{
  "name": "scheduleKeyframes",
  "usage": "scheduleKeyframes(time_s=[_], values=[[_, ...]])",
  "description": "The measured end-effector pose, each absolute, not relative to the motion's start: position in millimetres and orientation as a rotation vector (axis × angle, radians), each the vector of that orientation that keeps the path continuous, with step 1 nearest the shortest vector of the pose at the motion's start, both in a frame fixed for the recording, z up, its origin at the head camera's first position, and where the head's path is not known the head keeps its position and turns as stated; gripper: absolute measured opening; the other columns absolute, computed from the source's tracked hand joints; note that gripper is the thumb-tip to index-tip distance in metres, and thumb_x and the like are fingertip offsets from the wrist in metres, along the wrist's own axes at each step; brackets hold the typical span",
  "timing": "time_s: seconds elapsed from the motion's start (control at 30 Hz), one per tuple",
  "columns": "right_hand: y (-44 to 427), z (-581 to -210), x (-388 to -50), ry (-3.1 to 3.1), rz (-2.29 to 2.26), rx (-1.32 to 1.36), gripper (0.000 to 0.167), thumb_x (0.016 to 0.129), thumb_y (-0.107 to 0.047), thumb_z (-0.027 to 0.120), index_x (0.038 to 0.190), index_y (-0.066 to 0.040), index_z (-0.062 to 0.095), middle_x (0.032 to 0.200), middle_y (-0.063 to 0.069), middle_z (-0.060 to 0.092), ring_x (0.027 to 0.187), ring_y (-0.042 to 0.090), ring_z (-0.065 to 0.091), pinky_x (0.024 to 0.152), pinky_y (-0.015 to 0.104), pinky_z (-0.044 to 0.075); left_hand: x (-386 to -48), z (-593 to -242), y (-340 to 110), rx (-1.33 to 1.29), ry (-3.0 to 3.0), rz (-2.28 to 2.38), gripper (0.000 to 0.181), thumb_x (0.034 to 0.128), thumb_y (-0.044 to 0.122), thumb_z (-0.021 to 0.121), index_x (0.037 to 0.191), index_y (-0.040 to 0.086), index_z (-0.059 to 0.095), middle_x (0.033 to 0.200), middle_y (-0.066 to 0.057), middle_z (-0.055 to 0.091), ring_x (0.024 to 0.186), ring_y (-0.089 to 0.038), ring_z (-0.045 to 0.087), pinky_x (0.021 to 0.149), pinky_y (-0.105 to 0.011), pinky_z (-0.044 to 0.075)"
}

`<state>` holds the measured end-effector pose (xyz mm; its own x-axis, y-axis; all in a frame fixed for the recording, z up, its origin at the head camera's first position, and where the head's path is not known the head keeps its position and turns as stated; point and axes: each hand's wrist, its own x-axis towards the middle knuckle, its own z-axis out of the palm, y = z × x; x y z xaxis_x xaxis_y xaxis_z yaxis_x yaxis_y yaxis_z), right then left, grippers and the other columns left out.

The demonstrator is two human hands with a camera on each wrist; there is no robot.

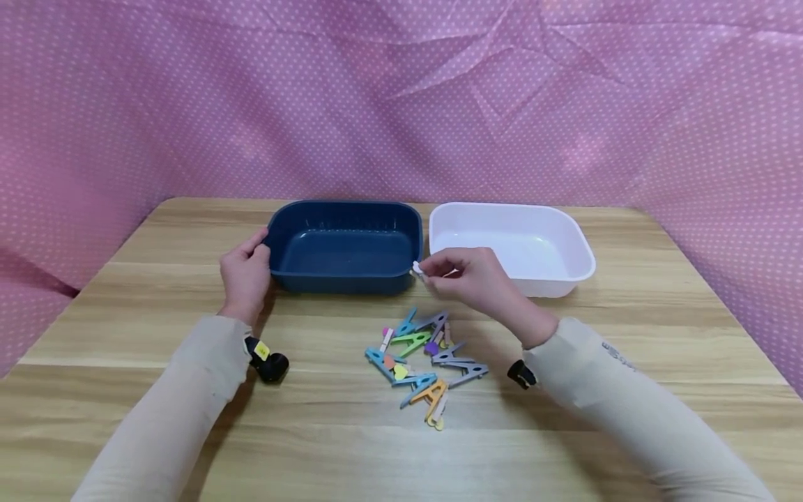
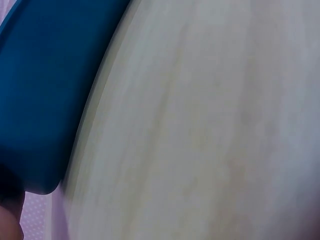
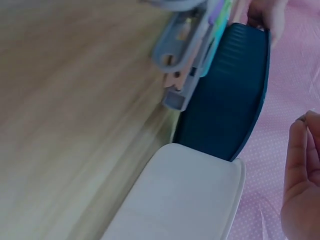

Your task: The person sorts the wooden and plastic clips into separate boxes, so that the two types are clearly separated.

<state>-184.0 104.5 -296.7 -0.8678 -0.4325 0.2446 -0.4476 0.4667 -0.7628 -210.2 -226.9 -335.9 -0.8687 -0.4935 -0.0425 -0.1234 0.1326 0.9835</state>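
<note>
My left hand (image 1: 246, 275) grips the left end of a dark blue plastic bin (image 1: 348, 284), thumb near the rim. In the left wrist view the bin's side (image 2: 50, 90) fills the left edge, with part of the hand at the bottom corner. Between right thumb and fingertips, my right hand (image 1: 473, 279) pinches a small clothespin (image 1: 417, 268) with a pale top, by the blue bin's front right corner. That hand (image 3: 302, 175) also appears in the right wrist view, the clothespin mostly hidden. A loose pile of clothespins (image 1: 414, 341) lies on the table below it.
Right of the blue bin, a narrow gap apart, stands a white bin (image 1: 564, 287), partly behind the right hand. The pile mixes plain blue, grey, green and orange clothespins with small ones bearing coloured hearts. Pink dotted cloth (image 1: 401, 104) hangs behind the wooden table (image 1: 314, 432).
</note>
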Motion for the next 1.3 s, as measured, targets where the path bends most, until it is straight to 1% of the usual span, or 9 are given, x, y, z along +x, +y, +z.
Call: scheduleKeyframes(time_s=[0.17, 0.27, 0.5, 0.63, 0.8, 0.9, 1.07, 1.3], values=[[94, -294, -193, -2.643, 1.46, 0.717, 0.016, 0.081, -0.009, 0.069, 0.097, -0.008, 0.072, 0.088, 0.005, 0.069, 0.078, 0.015, 0.061, 0.066, 0.025, 0.053, -211, -337, -226, 0.589, -2.135, -1.768, 0.04, 0.0946, 0.014, 0.039, 0.133, 0.02, 0.051, 0.142, 0.005, 0.043, 0.132, -0.006, 0.033, 0.109, -0.028, 0.029], [86, -292, -199, -2.623, 1.49, 0.702, 0.016, 0.082, -0.01, 0.069, 0.098, -0.008, 0.071, 0.089, 0.005, 0.068, 0.079, 0.015, 0.06, 0.065, 0.024, 0.052, -211, -337, -226, 0.592, -2.129, -1.768, 0.04, 0.0944, 0.014, 0.039, 0.133, 0.019, 0.051, 0.142, 0.004, 0.043, 0.133, -0.007, 0.033, 0.109, -0.028, 0.029], [66, -293, -212, -2.623, 1.534, 0.685, 0.018, 0.083, -0.013, 0.067, 0.1, -0.007, 0.071, 0.093, 0.005, 0.068, 0.082, 0.016, 0.059, 0.072, 0.027, 0.053, -212, -335, -227, 0.604, -2.118, -1.785, 0.041, 0.0942, 0.014, 0.039, 0.133, 0.019, 0.051, 0.142, 0.005, 0.043, 0.132, -0.006, 0.033, 0.109, -0.028, 0.029], [58, -294, -220, -2.629, 1.5, 0.655, 0.018, 0.084, -0.014, 0.067, 0.101, -0.007, 0.07, 0.095, 0.005, 0.069, 0.082, 0.015, 0.061, 0.074, 0.027, 0.054, -213, -334, -225, 0.601, -2.088, -1.819, 0.04, 0.0943, 0.013, 0.039, 0.132, 0.018, 0.052, 0.141, 0.005, 0.044, 0.132, -0.005, 0.033, 0.109, -0.027, 0.029], [46, -298, -231, -2.638, 1.498, 0.585, 0.018, 0.085, -0.015, 0.067, 0.101, -0.008, 0.07, 0.097, 0.005, 0.069, 0.084, 0.016, 0.061, 0.076, 0.027, 0.054, -212, -336, -225, 0.603, -2.036, -1.859, 0.041, 0.0927, 0.011, 0.039, 0.131, 0.018, 0.054, 0.14, 0.005, 0.045, 0.132, -0.006, 0.033, 0.11, -0.028, 0.027], [42, -300, -235, -2.656, 1.51, 0.524, 0.021, 0.085, -0.017, 0.066, 0.104, -0.009, 0.069, 0.101, 0.005, 0.068, 0.089, 0.016, 0.061, 0.079, 0.027, 0.053, -213, -338, -226, 0.604, -2.038, -1.846, 0.042, 0.0919, 0.01, 0.039, 0.13, 0.017, 0.054, 0.14, 0.004, 0.045, 0.131, -0.005, 0.033, 0.11, -0.028, 0.028], [42, -297, -237, -2.669, 1.518, 0.445, 0.029, 0.086, -0.022, 0.066, 0.112, -0.01, 0.066, 0.108, 0.004, 0.067, 0.096, 0.016, 0.061, 0.083, 0.03, 0.052, -214, -338, -226, 0.612, -2.037, -1.844, 0.041, 0.0918, 0.011, 0.04, 0.129, 0.018, 0.055, 0.139, 0.005, 0.046, 0.131, -0.005, 0.034, 0.11, -0.028, 0.028], [57, -295, -238, -2.679, 1.535, 0.383, 0.028, 0.086, -0.023, 0.066, 0.11, -0.01, 0.067, 0.107, 0.004, 0.068, 0.096, 0.016, 0.06, 0.082, 0.03, 0.052, -214, -338, -225, 0.618, -2.018, -1.853, 0.04, 0.092, 0.011, 0.041, 0.128, 0.019, 0.055, 0.138, 0.006, 0.047, 0.131, -0.005, 0.034, 0.11, -0.027, 0.028]])
